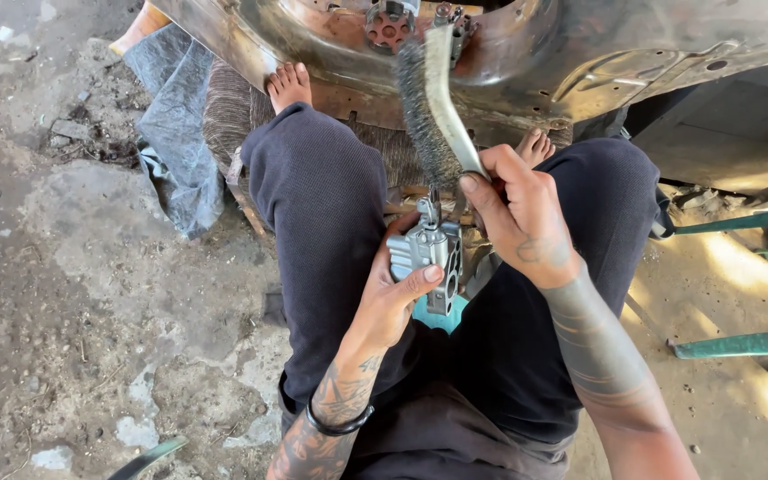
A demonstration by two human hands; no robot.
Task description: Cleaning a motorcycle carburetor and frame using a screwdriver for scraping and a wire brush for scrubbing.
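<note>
Between my knees, my left hand [399,293] grips a small grey cast metal part [428,253] with several round bores, held upright. My right hand [517,213] is closed on the pale handle of a wire brush [428,116]. The brush points up and away from me, its dark bristles facing left, with its lower end just above the metal part. Both forearms are tattooed, and a black band sits on my left wrist. I sit with dark trousers and bare feet.
A large rusty sheet-metal body panel [526,53] stands just beyond my feet. A grey cloth [180,133] and a woven mat lie at the left on the dirty concrete floor [91,293]. Green metal legs [740,342] stick in from the right. Something teal [442,313] lies under the part.
</note>
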